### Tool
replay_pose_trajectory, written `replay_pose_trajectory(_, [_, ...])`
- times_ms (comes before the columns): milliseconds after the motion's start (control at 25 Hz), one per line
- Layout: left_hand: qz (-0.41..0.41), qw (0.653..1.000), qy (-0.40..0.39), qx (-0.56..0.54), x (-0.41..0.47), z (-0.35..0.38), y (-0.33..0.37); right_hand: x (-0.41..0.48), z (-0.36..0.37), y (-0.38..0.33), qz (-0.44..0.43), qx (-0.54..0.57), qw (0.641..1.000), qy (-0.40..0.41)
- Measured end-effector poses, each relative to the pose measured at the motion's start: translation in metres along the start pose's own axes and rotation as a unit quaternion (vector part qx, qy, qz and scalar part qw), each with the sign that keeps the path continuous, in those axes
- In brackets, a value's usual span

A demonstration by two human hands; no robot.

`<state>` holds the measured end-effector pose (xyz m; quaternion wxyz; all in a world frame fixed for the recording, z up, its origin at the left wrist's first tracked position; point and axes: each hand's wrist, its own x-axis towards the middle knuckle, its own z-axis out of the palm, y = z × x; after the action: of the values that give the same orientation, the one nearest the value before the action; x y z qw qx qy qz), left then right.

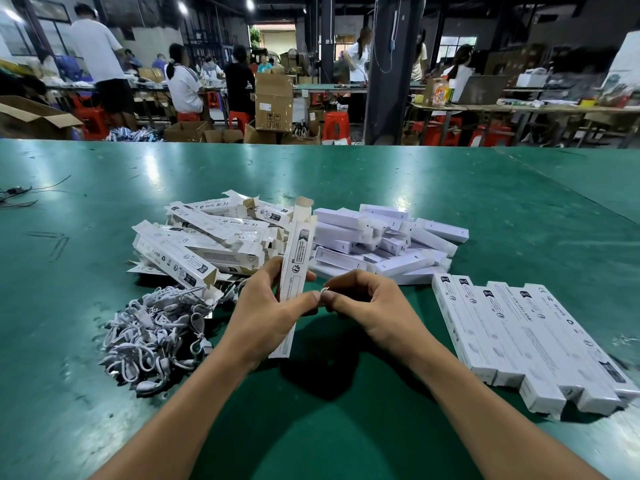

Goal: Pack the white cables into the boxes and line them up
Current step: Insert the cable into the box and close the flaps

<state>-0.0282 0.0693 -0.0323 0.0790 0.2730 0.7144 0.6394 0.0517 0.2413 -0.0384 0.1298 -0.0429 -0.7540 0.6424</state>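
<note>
My left hand (268, 311) grips a long white box (297, 261), held nearly upright with its open flap at the top. My right hand (369, 306) is curled beside it and pinches a small white bit (325, 290) at its fingertips, right against my left thumb. A tangle of white cables (157, 332) lies on the green table (346, 174) at the lower left. Behind it sits a heap of empty open boxes (207, 237). A row of several packed boxes (530, 341) lies side by side at the right.
A loose pile of plain white inner trays (384, 244) sits at the centre back of the table. Thin dark wires (17, 195) lie at the far left edge. Beyond the table stand people, red stools and cardboard cartons.
</note>
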Motion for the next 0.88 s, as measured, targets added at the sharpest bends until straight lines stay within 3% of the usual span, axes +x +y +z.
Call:
replay_pose_trajectory(120, [-0.019,1.0,-0.01,-0.003,0.0,0.001,0.0,0.003,0.0,0.0,-0.022,0.017,0.999,0.039])
replay_pose_trajectory(280, [-0.009,0.994,-0.008,0.108,-0.004,0.004,0.005,0.009,-0.006,-0.004,-0.067,0.128,0.974,0.176])
replay_pose_trajectory(400, [0.015,0.986,-0.015,0.167,-0.005,0.004,0.006,0.012,-0.014,-0.009,-0.099,0.175,0.951,0.236])
replay_pose_trajectory(880, [0.016,0.986,-0.051,0.159,-0.001,-0.003,0.0,0.008,-0.012,-0.011,-0.12,0.077,0.977,0.16])
